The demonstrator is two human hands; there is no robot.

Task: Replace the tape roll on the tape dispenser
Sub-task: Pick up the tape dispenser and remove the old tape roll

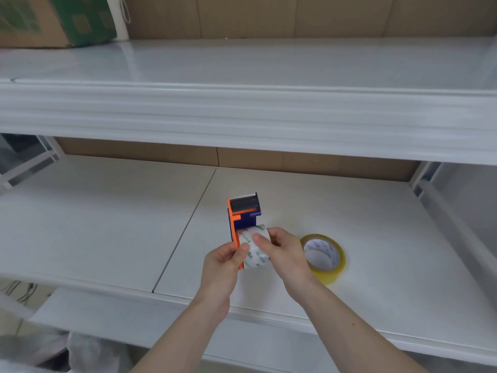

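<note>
An orange and blue tape dispenser (242,212) is held above the lower white shelf (107,224), its toothed blade end pointing away from me. A whitish tape roll with green print (255,251) sits in the dispenser's near end. My left hand (222,265) grips the dispenser's orange side, thumb against the roll. My right hand (285,251) holds the roll from the right, thumb on top of it. A second roll of yellowish clear tape (326,255) lies flat on the shelf just right of my right hand.
An upper white shelf (242,103) overhangs the work area. A green and brown cardboard box (53,20) stands on it at the far left. Brown cardboard lines the back wall. A seam (185,227) splits the lower shelf left of the dispenser.
</note>
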